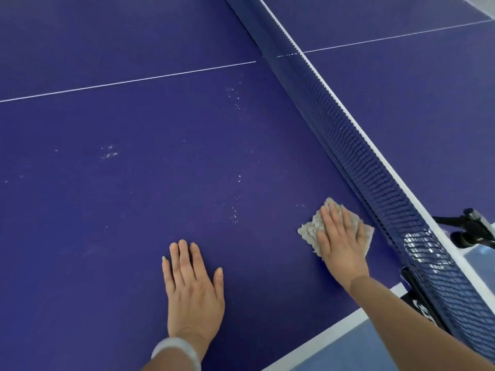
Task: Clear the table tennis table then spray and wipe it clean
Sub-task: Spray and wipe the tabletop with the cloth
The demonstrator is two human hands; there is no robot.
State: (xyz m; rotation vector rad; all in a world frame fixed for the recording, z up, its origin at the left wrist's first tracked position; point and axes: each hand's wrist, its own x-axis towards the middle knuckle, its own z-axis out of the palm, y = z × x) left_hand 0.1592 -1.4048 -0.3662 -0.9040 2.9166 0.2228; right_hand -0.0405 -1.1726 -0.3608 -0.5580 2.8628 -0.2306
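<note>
The dark blue table tennis table (134,196) fills the view, with patches of small spray droplets (234,212) across its near half. My right hand (341,239) lies flat with straight fingers on a grey cloth (308,230), pressing it onto the tabletop close to the net. My left hand (191,282) rests flat on the bare table surface to the left, fingers straight, holding nothing. A pale band sits on my left wrist.
The blue net (348,140) with its white top tape runs diagonally from top centre to lower right. Its black clamp (471,231) sticks out at the right table edge. The table's white edge line (348,322) and blue floor show at the lower right.
</note>
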